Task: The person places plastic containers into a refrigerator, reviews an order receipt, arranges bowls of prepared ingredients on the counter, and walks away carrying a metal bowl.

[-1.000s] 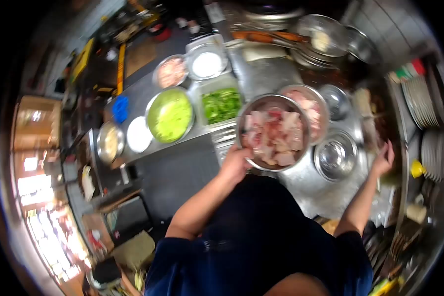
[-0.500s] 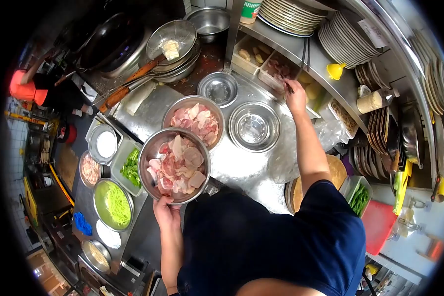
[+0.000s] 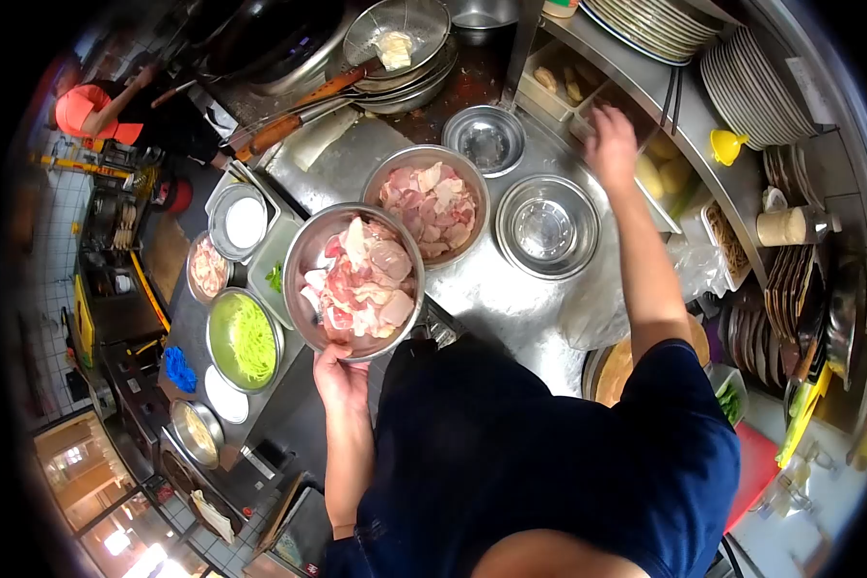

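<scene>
My left hand (image 3: pixel 341 378) grips the near rim of a steel bowl (image 3: pixel 303 252) filled with raw meat pieces (image 3: pixel 358 279). Behind and to its right, a second steel bowl (image 3: pixel 482 183) with more raw meat (image 3: pixel 432 207) stands on the steel counter. My right hand (image 3: pixel 611 140) is stretched out over the containers under the plate shelf, in front of a tray of pale pieces (image 3: pixel 549 82). What its fingertips touch, if anything, is hidden. Two steel bowls, one round (image 3: pixel 485 141) and one wider (image 3: pixel 547 227), stand between my hands.
Left lie a bowl of shredded greens (image 3: pixel 250 342), a blue bundle (image 3: pixel 180 369) and a small meat bowl (image 3: pixel 208 268). Strainers with long handles (image 3: pixel 395 43) rest at the back. Plates (image 3: pixel 756 87) fill the right shelf. Another person in an orange top (image 3: pixel 91 111) stands far left.
Since the blurred earlier view, the view has turned rightward. My right hand has come from the right side to the containers, then moved slightly farther back. My left hand still holds the bowl.
</scene>
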The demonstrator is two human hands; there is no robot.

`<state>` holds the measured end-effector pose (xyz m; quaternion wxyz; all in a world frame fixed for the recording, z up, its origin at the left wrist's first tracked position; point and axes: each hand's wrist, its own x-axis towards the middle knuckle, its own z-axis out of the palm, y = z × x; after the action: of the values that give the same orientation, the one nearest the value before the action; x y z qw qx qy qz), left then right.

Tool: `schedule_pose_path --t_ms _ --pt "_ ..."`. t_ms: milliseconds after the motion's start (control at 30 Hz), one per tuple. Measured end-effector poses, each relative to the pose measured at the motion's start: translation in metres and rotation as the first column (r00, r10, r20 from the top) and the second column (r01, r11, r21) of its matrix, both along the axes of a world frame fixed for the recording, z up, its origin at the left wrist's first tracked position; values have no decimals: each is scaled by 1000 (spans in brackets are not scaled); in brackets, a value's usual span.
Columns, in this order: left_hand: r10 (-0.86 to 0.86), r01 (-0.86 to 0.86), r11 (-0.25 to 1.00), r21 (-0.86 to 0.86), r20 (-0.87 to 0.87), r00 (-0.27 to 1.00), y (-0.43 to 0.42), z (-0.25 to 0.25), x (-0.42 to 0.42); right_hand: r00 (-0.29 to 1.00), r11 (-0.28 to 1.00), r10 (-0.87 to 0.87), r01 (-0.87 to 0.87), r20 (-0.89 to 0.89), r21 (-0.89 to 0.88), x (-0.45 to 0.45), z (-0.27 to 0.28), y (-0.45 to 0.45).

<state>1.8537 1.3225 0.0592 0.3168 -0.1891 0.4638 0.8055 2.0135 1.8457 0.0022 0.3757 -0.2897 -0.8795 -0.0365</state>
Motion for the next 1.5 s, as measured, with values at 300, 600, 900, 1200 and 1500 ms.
schedule_pose_path --t_ms 300,600,900,1200,1500 --pt "-5 5 1000 -6 -33 999 -13 -7 -17 929 534 233 124 287 -836 -105 -36 -151" --pt "33 -29 994 104 -39 999 -20 -7 -4 994 709 101 -51 29 -704 -99 -14 -186" --pt "-105 97 993 -66 -140 985 -2 11 7 610 537 793 -707 -11 -459 -91 90 -273" --pt "-280 264 957 -123 -137 950 11 21 17 551 562 822 -740 144 -370 -112 97 -280" --pt "-264 259 964 -59 -125 956 5 7 12 595 581 800 -732 82 -354 -118 108 -283"
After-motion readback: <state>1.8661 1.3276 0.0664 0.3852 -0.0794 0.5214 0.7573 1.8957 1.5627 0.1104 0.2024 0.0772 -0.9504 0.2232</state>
